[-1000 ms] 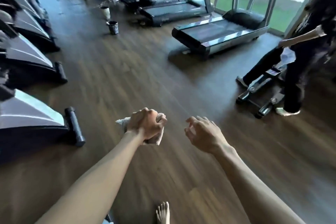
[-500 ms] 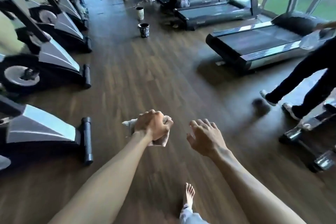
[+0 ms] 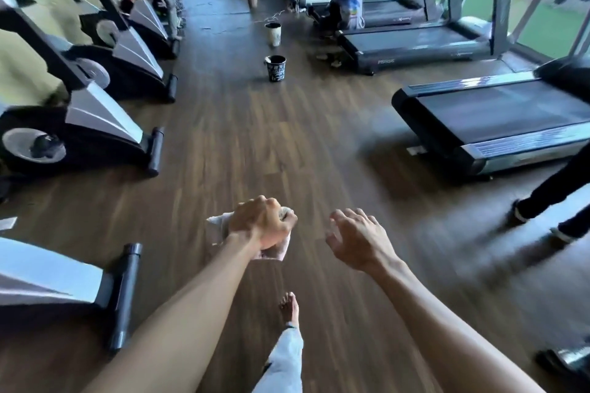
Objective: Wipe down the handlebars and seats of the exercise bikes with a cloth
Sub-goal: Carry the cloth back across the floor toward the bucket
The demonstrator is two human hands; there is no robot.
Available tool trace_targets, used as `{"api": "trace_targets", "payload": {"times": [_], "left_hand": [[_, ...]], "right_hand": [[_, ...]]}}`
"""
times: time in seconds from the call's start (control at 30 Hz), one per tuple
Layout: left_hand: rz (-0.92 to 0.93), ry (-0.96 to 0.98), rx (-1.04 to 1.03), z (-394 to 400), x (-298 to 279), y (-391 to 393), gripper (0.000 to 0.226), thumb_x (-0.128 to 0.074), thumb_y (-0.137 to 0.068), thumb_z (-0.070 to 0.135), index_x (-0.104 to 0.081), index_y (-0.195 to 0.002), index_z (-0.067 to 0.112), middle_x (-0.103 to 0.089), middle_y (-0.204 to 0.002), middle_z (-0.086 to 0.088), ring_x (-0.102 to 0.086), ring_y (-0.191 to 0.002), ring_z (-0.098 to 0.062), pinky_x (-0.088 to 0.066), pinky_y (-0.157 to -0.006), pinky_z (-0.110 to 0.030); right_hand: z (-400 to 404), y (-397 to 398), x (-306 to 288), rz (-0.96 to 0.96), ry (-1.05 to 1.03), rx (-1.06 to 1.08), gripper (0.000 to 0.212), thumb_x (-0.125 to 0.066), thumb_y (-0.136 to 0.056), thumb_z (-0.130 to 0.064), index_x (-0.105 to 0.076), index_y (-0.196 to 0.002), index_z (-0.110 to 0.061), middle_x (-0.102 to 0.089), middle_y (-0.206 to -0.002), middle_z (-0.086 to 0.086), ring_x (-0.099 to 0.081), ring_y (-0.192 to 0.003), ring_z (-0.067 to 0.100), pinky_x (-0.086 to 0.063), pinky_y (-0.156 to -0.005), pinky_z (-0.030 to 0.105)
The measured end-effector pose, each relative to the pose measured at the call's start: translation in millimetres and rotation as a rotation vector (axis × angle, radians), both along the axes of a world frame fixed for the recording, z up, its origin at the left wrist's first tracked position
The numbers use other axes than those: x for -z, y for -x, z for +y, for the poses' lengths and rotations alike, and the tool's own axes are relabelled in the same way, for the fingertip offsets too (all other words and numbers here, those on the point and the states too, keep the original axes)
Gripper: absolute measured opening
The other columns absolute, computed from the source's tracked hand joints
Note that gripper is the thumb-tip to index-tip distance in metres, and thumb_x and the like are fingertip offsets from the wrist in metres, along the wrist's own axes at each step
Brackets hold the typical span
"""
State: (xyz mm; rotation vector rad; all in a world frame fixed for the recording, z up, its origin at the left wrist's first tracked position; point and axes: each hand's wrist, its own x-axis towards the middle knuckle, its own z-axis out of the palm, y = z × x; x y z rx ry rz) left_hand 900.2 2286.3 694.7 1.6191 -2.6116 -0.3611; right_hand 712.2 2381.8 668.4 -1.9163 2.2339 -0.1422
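The step in hand looks like the walk between machines rather than any wiping: both arms reach out over the dark wood-plank floor (image 3: 255, 143), with no handlebar or seat within reach. The left hand (image 3: 261, 225) holds a crumpled off-white cloth (image 3: 220, 223), its grip closed tight around the soft bundle so that wrinkled ends poke out on either side of the fist. The right hand (image 3: 357, 239) carries nothing, its grip loose, fingers spread and gently bent. The row of black and silver exercise bikes (image 3: 95, 124) stands along the left, smooth angular plastic shrouds over round flywheels and rubber-capped floor bars; their handlebars and seats are mostly out of frame. The next move probably calls for turning left to a bike, raising the cloth to a bar and wrapping it round the tube. A bare foot (image 3: 289, 308) below a pale trouser leg steps forward. Black-belted treadmills (image 3: 498, 115) line the right, and a small dark bucket (image 3: 276, 68) sits mid-floor.
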Motion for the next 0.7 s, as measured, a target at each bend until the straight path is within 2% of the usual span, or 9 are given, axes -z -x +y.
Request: {"api": "trace_targets", "payload": {"times": [0.43,0.57,0.7], "left_hand": [[-0.051,0.018,0.058,-331.4,-9.6,148.6,0.042,-0.051,-0.092,0.048,-0.05,-0.06,0.021,-0.073,-0.091,-0.009,-0.069,-0.09,-0.034,-0.04,-0.074,-0.034],[-0.061,0.028,0.059,-440.2,0.2,210.4,0.041,-0.049,-0.091,0.05,-0.059,-0.067,0.018,-0.073,-0.091,-0.01,-0.069,-0.089,-0.035,-0.041,-0.073,-0.033],[-0.088,0.018,0.039,-554.4,11.1,273.5,0.043,-0.048,-0.089,0.05,-0.07,-0.075,0.015,-0.073,-0.086,-0.007,-0.069,-0.084,-0.033,-0.041,-0.071,-0.033]], "right_hand": [[-317.3,153.9,-13.7,-0.042,-0.022,0.046,0.034,-0.049,-0.1,-0.045,-0.054,-0.125,-0.022,-0.059,-0.124,-0.001,-0.049,-0.127,0.023,-0.04,-0.102,0.037],[-419.4,207.0,-0.9,-0.096,-0.016,0.096,0.031,-0.047,-0.1,-0.045,-0.056,-0.121,-0.024,-0.061,-0.122,-0.003,-0.049,-0.125,0.021,-0.041,-0.1,0.036],[-526.3,269.9,13.4,-0.132,-0.015,0.101,0.021,-0.047,-0.099,-0.042,-0.054,-0.106,-0.023,-0.06,-0.113,-0.003,-0.051,-0.119,0.023,-0.042,-0.095,0.036]]}}
